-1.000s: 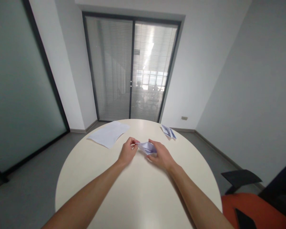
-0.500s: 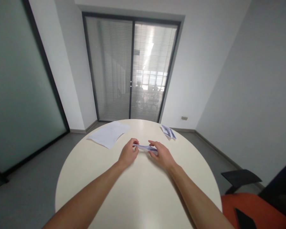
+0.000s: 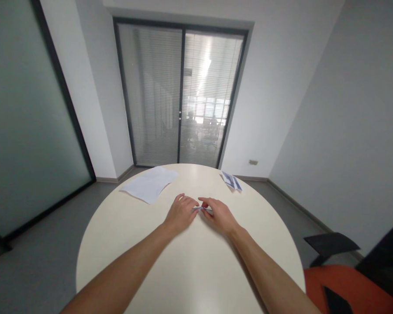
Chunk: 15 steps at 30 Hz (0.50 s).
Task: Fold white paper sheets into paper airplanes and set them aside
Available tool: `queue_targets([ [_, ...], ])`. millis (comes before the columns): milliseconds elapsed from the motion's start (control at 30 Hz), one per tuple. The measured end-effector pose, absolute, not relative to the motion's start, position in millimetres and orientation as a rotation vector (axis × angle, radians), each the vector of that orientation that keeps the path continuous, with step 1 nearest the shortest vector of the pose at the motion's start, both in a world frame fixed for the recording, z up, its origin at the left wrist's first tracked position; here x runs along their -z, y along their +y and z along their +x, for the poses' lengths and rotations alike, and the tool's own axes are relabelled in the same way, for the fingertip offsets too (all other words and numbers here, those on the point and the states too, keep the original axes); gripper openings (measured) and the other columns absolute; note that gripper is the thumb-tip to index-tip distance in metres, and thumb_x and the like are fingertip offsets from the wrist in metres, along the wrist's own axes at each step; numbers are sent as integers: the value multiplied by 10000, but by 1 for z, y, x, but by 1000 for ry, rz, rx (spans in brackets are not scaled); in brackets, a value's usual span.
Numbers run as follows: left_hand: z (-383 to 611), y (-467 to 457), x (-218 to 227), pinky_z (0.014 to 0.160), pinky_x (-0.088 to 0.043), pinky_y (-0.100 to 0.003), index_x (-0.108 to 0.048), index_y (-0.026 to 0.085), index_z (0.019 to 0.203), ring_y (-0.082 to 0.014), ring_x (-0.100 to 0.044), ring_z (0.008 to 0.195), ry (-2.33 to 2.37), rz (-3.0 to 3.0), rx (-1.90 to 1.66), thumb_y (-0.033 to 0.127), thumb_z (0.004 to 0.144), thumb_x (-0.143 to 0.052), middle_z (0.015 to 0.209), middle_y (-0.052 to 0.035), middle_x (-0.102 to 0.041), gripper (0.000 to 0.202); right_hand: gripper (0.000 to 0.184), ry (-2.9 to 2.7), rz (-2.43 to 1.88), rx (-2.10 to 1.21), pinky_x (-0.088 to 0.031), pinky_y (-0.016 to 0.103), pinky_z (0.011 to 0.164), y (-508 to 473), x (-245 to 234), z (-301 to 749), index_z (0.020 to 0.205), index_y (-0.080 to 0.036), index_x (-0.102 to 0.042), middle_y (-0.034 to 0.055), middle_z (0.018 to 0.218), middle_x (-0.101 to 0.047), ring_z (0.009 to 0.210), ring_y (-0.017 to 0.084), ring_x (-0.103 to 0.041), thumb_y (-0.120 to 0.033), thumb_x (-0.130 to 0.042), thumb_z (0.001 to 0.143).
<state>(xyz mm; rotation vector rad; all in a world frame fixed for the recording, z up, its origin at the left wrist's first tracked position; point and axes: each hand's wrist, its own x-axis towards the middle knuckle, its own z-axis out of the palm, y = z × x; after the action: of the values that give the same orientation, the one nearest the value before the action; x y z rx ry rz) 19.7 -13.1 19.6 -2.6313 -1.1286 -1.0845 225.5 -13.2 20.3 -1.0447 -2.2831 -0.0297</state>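
Left hand (image 3: 181, 213) and right hand (image 3: 221, 214) close together, lower middle of frame, both pinching paper (image 3: 201, 208), seen near edge-on. Best: keep edges matched, grip light, pressure even along fold.

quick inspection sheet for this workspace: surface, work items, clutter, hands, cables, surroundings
surface: pale round table, light reflecting at the near side
work items: folded paper, seen nearly edge-on between the hands
clutter: white paper sheet at far left; creased paper at far right
hands: left hand and right hand both pinch the folded paper, close together
cables: nothing seen
surroundings: glazed partition with blinds beyond the table; orange-seated chair at right
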Motion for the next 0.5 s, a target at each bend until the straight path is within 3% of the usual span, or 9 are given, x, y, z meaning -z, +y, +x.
queue_targets([
  [300, 19, -9, -16, 920, -424, -387, -644, 204, 924, -203, -636, 907, -1157, -2655, 948, 200, 940, -575, 891, -18, -710, 71, 382, -2289, -1027, -47, -506, 327, 870, -15, -20, 224, 1305, -252, -544, 33, 998, -718, 905, 171, -663, -177, -530, 931],
  [500, 20, -12, -18, 866, -439, -359, -639, 204, 917, -207, -632, 887, -1177, -2661, 935, 199, 933, -583, 884, -20, -698, 59, 294, -2305, -1054, -52, -499, 320, 853, -16, -23, 222, 1208, -232, -586, 31, 972, -728, 899, 180, -670, -169, -537, 925],
])
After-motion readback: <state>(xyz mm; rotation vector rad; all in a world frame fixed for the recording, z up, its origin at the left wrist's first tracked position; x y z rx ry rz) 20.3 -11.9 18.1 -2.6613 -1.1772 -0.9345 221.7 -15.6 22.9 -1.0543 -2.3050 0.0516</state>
